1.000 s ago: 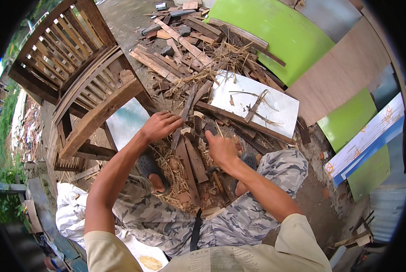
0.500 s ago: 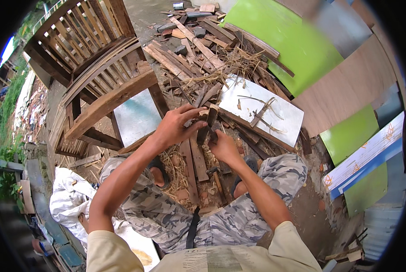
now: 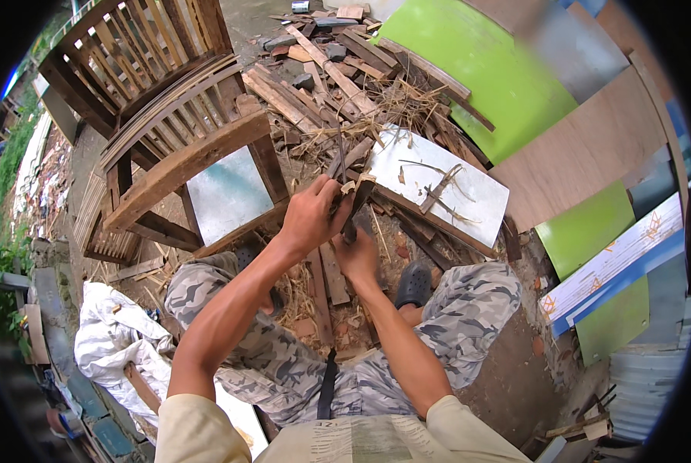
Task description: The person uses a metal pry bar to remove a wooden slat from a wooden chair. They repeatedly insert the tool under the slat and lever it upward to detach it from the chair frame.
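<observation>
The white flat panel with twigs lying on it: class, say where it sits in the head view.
The white flat panel lies right of centre, on the scrap wood pile, just right of the person's left hand, with the green sheet behind it.

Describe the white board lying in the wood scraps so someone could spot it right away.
Start at the big slatted wooden chair on the left and look right, past the pile of scrap sticks. The white board lies flat there, the only pale rectangular sheet among brown wood, with twigs strewn on it.
</observation>
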Motion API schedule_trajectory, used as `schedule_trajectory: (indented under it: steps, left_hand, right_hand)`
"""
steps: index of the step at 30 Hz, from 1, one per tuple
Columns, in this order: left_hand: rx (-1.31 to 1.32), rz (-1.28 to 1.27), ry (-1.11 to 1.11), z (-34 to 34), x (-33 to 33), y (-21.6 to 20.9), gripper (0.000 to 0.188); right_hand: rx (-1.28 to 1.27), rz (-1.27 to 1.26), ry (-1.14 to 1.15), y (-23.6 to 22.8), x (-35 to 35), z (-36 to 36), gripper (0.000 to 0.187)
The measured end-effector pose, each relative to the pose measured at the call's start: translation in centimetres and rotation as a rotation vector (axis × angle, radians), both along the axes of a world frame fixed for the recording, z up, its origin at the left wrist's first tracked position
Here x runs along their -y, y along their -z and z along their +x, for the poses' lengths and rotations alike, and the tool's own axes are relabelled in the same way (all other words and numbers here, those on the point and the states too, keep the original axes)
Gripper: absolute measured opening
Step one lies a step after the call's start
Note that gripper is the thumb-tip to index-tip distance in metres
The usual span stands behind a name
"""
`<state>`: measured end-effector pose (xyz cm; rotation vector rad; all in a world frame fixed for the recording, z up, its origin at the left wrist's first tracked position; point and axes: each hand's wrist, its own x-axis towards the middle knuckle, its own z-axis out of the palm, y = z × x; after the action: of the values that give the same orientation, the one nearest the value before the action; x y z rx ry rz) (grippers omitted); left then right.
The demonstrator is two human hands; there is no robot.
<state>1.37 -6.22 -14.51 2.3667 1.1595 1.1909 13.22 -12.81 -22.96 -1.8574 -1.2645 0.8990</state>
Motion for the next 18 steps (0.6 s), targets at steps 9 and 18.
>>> schedule_trajectory:
  steps: [9,18]
  left_hand:
    - [0.035,0.072,-0.055,-0.6,-0.9,0.0,0.017]
    - [0.023,0.033,-0.048,-0.6,-1.3,0.0,0.017]
  right_hand:
    - [-0.717,-0.187,-0.108,1.0,-1.2,1.3,0.021]
    - [-0.364,-0.132,-0.235,-0.8,-2.2,2.8,0.022]
